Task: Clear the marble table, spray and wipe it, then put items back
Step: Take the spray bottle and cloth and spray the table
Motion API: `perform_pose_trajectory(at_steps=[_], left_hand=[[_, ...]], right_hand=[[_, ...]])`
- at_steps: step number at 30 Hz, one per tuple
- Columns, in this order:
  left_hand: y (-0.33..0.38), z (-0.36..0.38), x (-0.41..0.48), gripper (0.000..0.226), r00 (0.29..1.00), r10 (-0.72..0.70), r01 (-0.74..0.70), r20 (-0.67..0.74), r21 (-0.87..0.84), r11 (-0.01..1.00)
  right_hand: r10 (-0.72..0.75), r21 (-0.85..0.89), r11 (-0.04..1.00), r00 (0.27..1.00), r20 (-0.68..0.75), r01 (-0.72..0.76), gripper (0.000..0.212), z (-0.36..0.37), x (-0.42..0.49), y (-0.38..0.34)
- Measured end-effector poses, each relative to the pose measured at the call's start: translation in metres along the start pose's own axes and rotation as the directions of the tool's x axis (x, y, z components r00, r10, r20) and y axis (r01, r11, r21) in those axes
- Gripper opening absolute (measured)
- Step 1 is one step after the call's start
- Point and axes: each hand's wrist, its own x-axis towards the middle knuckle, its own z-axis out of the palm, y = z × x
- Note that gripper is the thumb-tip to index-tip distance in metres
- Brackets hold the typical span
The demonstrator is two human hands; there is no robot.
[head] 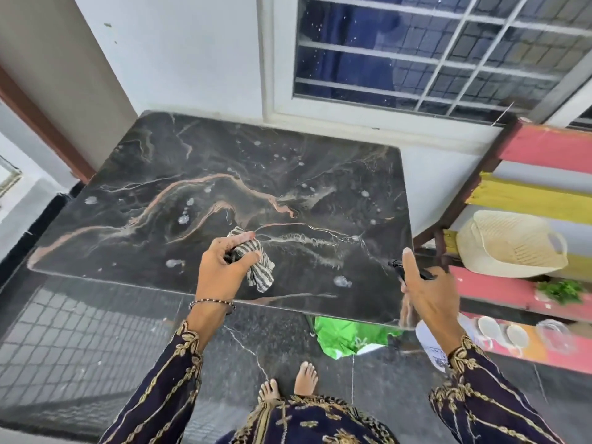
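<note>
Droplets [183, 218] of spray dot the marble table [224, 161], most of them beyond and between the two hands. The left hand [221, 267] grasps a bunched striped cloth [261, 270], fingers curled round the wad, with a loose tail hanging from the fist toward the table's near edge. The cloth's long axis seems to run from the knuckles back toward the person.

The right hand [429, 293] is wrapped round the neck of the spray bottle [397, 265], with the index finger raised straight above the black nozzle. Whether the trigger is being squeezed cannot be told. The bottle's long axis is roughly upright. Its pale body hangs below the hand, lower than the table's near edge, and the nozzle points across the marble toward the left hand.

Several things could go wrong from here:
- A squeeze at this aim would likely wet the left hand and cloth rather than the bare stone.
- Mist drifting past the near edge could land on the glossy floor by the bare feet and make it slippery.
- Lifting the right hand carelessly could knock the bottle's body against the table edge.
- The tightly wadded cloth covers little, so droplets far beyond the left hand may be missed and dry into spots.
</note>
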Motion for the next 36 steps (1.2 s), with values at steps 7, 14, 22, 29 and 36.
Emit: perform_pose_trajectory(at_steps=[7,14,22,29,36], left_hand=[[-0.013,0.034,-0.002,0.04,0.984,-0.008,0.001,0.18,0.04,0.999],[0.003,0.071,-0.004,0.04,0.962,0.059,-0.083,0.267,0.08,0.993],[0.019,0.112,0.006,0.038,0.965,0.069,-0.087,0.254,0.06,0.994],[0.037,0.181,0.011,0.037,0.988,0.054,-0.058,0.145,0.024,0.998],[0.06,0.265,0.016,0.036,1.0,-0.013,0.013,0.011,-0.026,1.0]], right_hand=[[0.001,0.07,0.998,0.998,-0.063,0.003,0.077,-0.039,-0.035,0.038],[0.106,0.119,0.989,0.982,-0.156,-0.087,0.069,-0.047,-0.033,0.054],[0.008,0.107,0.994,0.99,-0.141,0.008,0.078,-0.039,0.031,0.039],[-0.061,0.194,0.979,0.998,0.01,0.058,0.071,-0.03,0.136,0.005],[-0.133,0.001,0.991,0.991,-0.004,0.133,0.081,-0.017,0.241,-0.015]])
